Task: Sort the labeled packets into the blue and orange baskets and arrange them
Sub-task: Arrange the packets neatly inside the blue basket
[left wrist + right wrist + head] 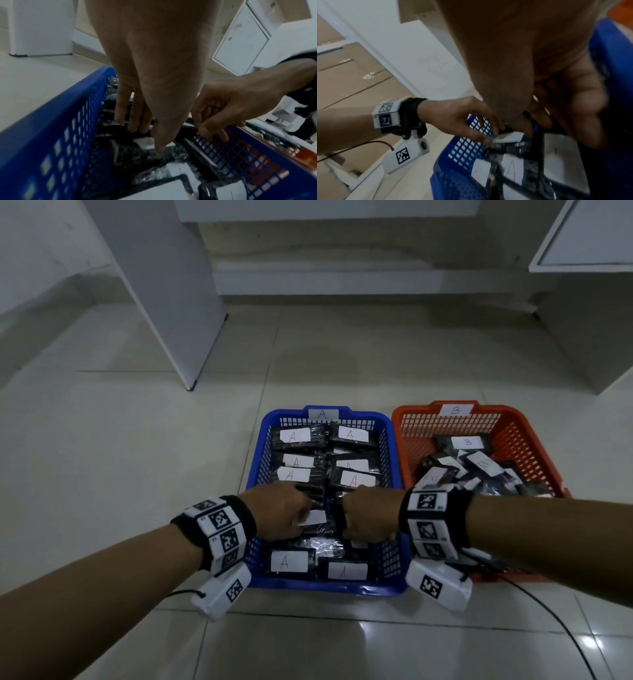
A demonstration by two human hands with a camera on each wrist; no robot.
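Note:
The blue basket [329, 589] marked A holds rows of dark packets with white "A" labels [293, 436]. The orange basket [513, 419] marked B, to its right, holds a loose heap of "B" packets [467, 442]. Both hands are inside the blue basket near its middle, flanking one packet [313, 518] with a white label. My left hand [298, 517] pinches its left end [508, 136], thumb in front and fingers behind [130, 121]. My right hand [346, 522] curls its fingers [211, 132] over the packet's right end. That packet's letter is hidden.
Both baskets sit side by side on a pale tiled floor [137, 440]. A white cabinet panel [178, 302] stands at the back left and a white cabinet [582, 320] at the back right. A black cable [548, 611] trails over the floor at the front right.

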